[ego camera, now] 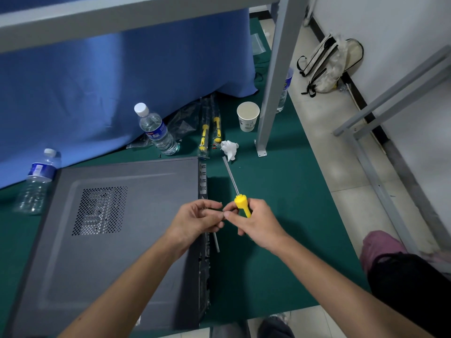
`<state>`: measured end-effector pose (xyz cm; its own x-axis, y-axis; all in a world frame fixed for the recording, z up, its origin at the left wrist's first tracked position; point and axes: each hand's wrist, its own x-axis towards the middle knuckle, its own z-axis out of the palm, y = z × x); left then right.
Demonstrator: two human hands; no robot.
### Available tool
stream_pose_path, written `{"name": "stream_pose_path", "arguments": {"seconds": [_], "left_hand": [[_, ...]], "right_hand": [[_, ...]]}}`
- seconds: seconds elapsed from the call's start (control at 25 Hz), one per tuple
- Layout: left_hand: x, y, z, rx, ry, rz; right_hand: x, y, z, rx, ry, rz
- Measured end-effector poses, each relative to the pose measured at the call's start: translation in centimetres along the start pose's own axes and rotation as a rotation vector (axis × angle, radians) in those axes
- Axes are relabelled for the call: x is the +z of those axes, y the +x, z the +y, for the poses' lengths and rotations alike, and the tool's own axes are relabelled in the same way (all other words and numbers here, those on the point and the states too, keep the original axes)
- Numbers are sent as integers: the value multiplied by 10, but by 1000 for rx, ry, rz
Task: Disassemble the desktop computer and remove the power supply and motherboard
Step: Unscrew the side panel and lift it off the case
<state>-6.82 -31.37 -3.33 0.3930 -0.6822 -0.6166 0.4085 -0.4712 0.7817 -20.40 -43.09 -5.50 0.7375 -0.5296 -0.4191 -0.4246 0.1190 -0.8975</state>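
Fingers of the left hand (195,219) curled around a thin grey rod (216,241); the right hand (253,224) gripped a yellow-handled screwdriver (240,203). Both hovered over the right edge of a large dark grey metal computer case (117,230), lying flat along the green bench mat's (280,215) near edge.

Even indoor light, soft shadows, wide-angle bending at edges
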Motion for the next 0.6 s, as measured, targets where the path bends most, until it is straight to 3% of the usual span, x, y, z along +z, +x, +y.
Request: {"name": "stream_pose_path", "arguments": {"seconds": [0.12,0.28,0.36,0.6], "left_hand": [[4,0,0,-21,144,42],[-8,2,-8,441,982,337],[-22,6,-16,551,1210,436],[-37,17,-33,492,1344,477]], "right_hand": [[5,3,4,11,-47,-13],[13,18,22,120,11,152],[13,31,38,188,-23,254],[43,61,76,310,-268,299]]}}
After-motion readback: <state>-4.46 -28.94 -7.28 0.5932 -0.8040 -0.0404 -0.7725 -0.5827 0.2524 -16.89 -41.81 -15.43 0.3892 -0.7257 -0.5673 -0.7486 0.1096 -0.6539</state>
